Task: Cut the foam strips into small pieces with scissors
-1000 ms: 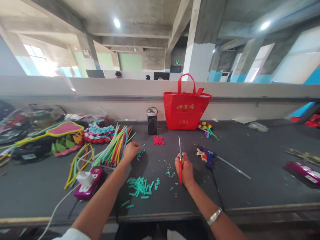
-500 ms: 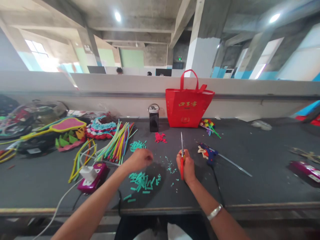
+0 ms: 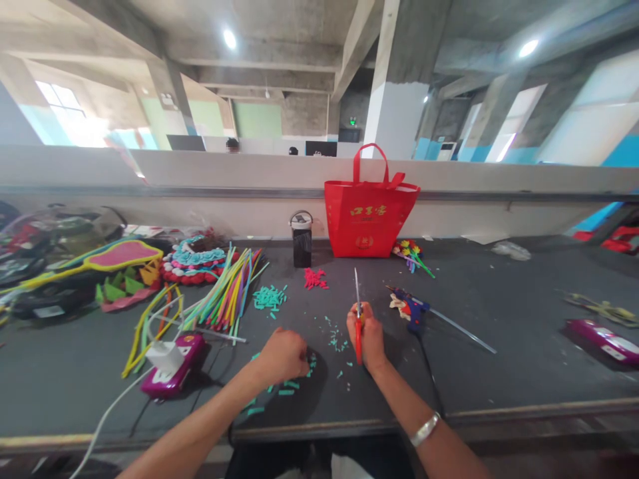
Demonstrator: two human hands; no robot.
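Note:
My right hand (image 3: 369, 334) is wrapped round a pair of red-handled scissors (image 3: 358, 342), whose blades point away from me and look closed. Low over a scatter of short green strips (image 3: 287, 391) is my left hand (image 3: 283, 356), its fingers curled down and pressed together. Whatever they pinch is hidden, and the hand covers most of those strips. Tiny green clippings (image 3: 337, 340) lie between my two hands. Farther back sit a heap of green pieces (image 3: 269, 298) and a smaller heap of red pieces (image 3: 315, 278).
Colourful pipe cleaners (image 3: 232, 293) lie at left, behind a purple power strip (image 3: 174, 369) with a white plug. A dark lidded cup (image 3: 302, 246) and a red bag (image 3: 369, 219) stand at the back. Right of the scissors lies a glue gun (image 3: 414, 311) with its cord trailing forward.
My left hand has come down toward me, from beside the rear green heap onto the nearer green strips. The right hand keeps hold of the scissors; the view has shifted slightly.

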